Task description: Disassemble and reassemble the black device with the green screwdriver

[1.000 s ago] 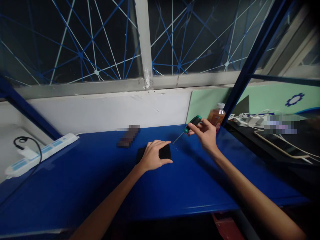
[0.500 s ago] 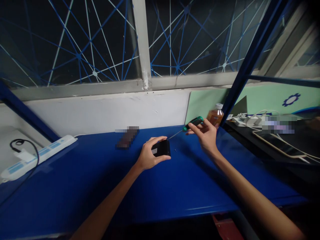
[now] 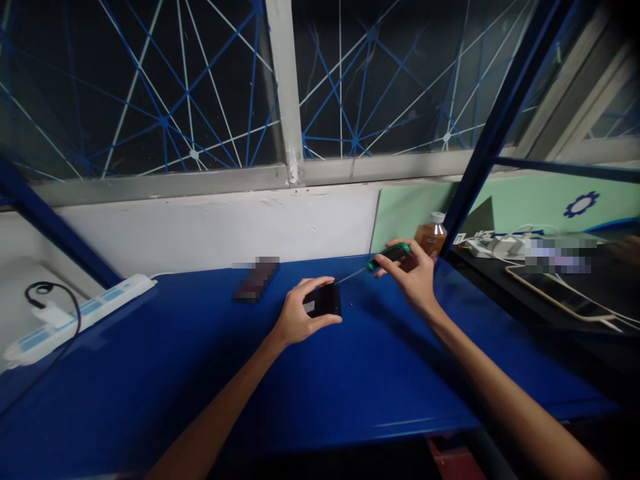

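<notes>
My left hand [image 3: 296, 315] is closed around a small black box-shaped device [image 3: 324, 301], thumb on its near edge and fingers along its far edge. A pale label shows on the device's face by my palm. In my right hand [image 3: 415, 275] is a screwdriver [image 3: 393, 256] with a green and black handle. Its thin shaft slants down to the left, and the tip meets the far right corner of the device. A few tiny bits, perhaps screws [image 3: 353, 305], lie on the table just right of the device.
The blue table [image 3: 320, 393] runs up to the wall. At its back lies a blurred dark flat object [image 3: 256, 280]. A white power strip [image 3: 83, 320] with a black cable is at left. Behind my right hand stands a drink bottle [image 3: 433, 235]; a phone [image 3: 560, 292] and cables lie farther right.
The whole scene sits slightly lower as the camera tilts. My right hand and the screwdriver handle have shifted a little and turned; the left hand keeps its hold on the device.
</notes>
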{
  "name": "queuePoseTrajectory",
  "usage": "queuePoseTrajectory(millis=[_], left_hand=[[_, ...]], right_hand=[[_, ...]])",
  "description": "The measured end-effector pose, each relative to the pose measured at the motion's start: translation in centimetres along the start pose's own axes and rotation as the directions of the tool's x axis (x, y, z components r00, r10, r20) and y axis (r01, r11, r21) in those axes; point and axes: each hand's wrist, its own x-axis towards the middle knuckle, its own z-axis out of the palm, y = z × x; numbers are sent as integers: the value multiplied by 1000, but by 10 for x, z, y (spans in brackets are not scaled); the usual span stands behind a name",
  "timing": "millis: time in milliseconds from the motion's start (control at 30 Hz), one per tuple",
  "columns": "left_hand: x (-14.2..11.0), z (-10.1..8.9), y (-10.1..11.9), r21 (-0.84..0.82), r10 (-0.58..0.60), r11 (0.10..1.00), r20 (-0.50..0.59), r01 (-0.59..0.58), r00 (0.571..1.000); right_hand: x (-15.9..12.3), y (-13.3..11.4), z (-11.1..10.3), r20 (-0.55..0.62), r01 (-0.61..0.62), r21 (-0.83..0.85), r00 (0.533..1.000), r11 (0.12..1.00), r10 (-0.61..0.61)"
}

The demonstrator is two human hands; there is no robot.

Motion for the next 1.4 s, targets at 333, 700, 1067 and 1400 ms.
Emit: queuePoseTrajectory(millis=[333, 700, 1067, 1400], left_hand=[[0, 3, -4, 6, 18, 1000, -3, -18, 1000], [-1, 1, -3, 2, 26, 1000, 1, -26, 1000], [-1, -1, -2, -11, 0, 1000, 4, 0, 1000], [-2, 0, -4, -13, -10, 1000, 2, 10, 1000]], right_hand=[[0, 3, -3, 144, -104, 76, 985, 992, 92], [-3, 1, -3, 19, 12, -262, 1000, 965, -7], [-1, 5, -3, 58, -20, -37, 998, 999, 23], [-2, 9, -7, 148, -52, 42, 988, 998, 45]])
